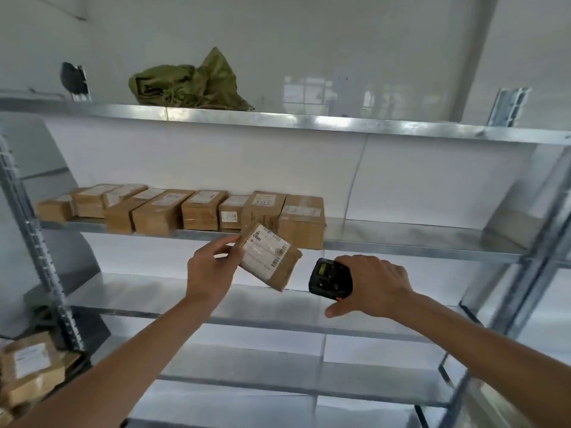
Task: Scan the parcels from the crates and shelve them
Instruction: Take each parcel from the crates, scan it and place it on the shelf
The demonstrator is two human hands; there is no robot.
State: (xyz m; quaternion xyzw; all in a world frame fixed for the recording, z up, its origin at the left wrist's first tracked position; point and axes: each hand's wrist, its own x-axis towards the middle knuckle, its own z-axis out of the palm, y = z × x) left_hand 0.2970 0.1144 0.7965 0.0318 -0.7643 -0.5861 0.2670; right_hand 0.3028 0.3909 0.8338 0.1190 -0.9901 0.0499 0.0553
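Holding the small brown cardboard parcel with the white printed label [270,257] in your left hand [210,273], you pinch its left end between thumb and curled fingers. The parcel sits tilted in the air, label face toward you, its far corner dropping toward 5 o'clock. It touches no shelf.

Your right hand [375,287] grips the black handheld scanner with the small yellow-green screen [330,279]. The fingers curl over its top and the thumb extends below it. The scanner sits at 3 o'clock of the parcel, just beside it but apart from it, with its screen facing you.

At 8 o'clock, in the lower left corner, a heap of brown cardboard parcels with white labels [29,370] lies next to the grey perforated metal upright [37,242] of the rack. What holds the heap cannot be told.

Behind both hands runs the galvanised steel shelf rack [401,329], with several levels. On the level at 12 o'clock of the held parcel stands a row of shelved brown cardboard boxes with white labels [185,211], packed side by side from the left end to roughly the middle. Handwritten numbers show on some labels; they are too blurred to read. The rightmost box [302,220] stands just behind the held parcel.

On the top level, at 11 o'clock, lies a crumpled olive-green woven sack [188,83]. A dark object [72,78], too indistinct to identify, stands at its 9 o'clock.
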